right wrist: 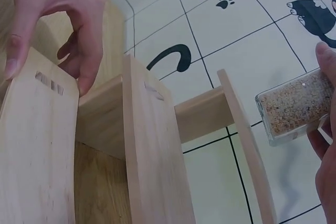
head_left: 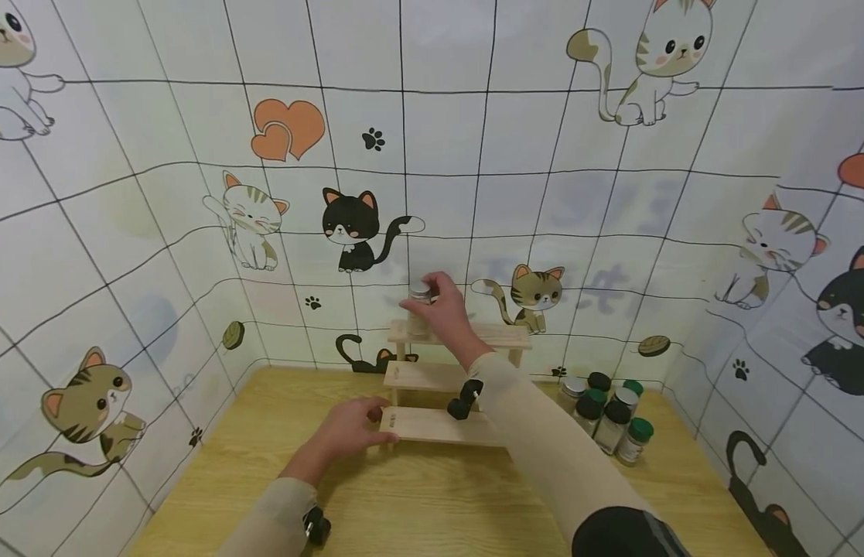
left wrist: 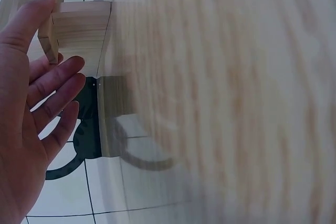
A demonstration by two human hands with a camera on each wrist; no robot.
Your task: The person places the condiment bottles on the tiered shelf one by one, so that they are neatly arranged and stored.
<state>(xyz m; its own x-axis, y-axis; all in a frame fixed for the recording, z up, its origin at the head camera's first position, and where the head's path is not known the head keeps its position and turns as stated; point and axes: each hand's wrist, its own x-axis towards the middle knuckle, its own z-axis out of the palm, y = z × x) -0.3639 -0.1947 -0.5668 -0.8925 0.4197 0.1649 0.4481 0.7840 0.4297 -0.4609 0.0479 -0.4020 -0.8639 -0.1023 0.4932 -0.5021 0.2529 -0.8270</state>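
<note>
My right hand (head_left: 442, 311) holds a small clear jar (right wrist: 296, 103) with a silver lid (head_left: 419, 291). Tan, grainy seasoning shows through its glass in the right wrist view. The jar is upright in the head view, at the left end of the top board of a three-tier wooden rack (head_left: 432, 376); in the right wrist view a gap shows between jar and board. With thumb at the front edge and fingers at the back, my left hand (head_left: 348, 428) grips the left end of the lowest board (right wrist: 39, 145).
Several jars with green, black and silver lids, among them a green-lidded jar (head_left: 635, 442), stand grouped on the wooden table (head_left: 376, 503) to the right of the rack. A cat-patterned, tile-print wall covering (head_left: 445, 201) rises behind and at both sides.
</note>
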